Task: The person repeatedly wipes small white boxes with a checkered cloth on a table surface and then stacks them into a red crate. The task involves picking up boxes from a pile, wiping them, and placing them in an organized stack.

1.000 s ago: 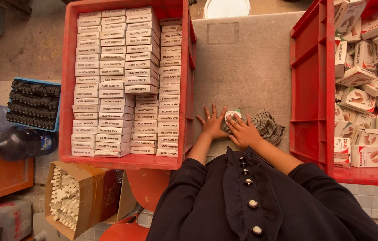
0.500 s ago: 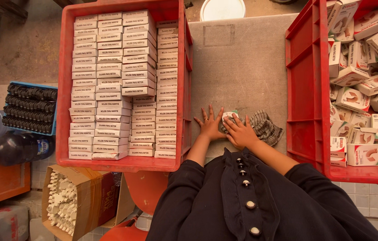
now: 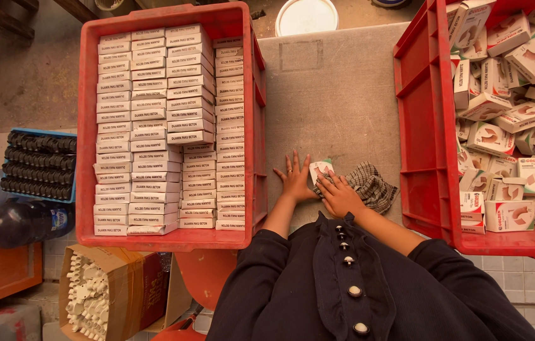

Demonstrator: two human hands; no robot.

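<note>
The person's left hand point(image 3: 295, 179) lies flat on the grey table point(image 3: 337, 95), fingers spread wide, palm down, its fingertips just beside a small white box point(image 3: 320, 169). The right hand point(image 3: 339, 193) rests just right of it, fingers curled narrow over the near edge of that box and pressing on it; whether it truly grips the box cannot be told. The box sits on the table between the two hands, near the person's body and roughly midway between the two crates. A checked cloth point(image 3: 373, 186) lies crumpled under and to the right of the right hand, touching it.

To the left stands a red crate point(image 3: 88, 126) filled with neat rows of flat white boxes point(image 3: 154, 126). To the right, another red crate point(image 3: 428, 126) holds loose white cartons point(image 3: 513, 120) tumbled at all angles. A white round lid point(image 3: 306, 16) lies at the far edge of the table. On the floor at far left are a blue tray of black parts point(image 3: 39, 165), a dark bottle point(image 3: 18, 221) and an open cardboard box point(image 3: 116, 287) of white pieces.
</note>
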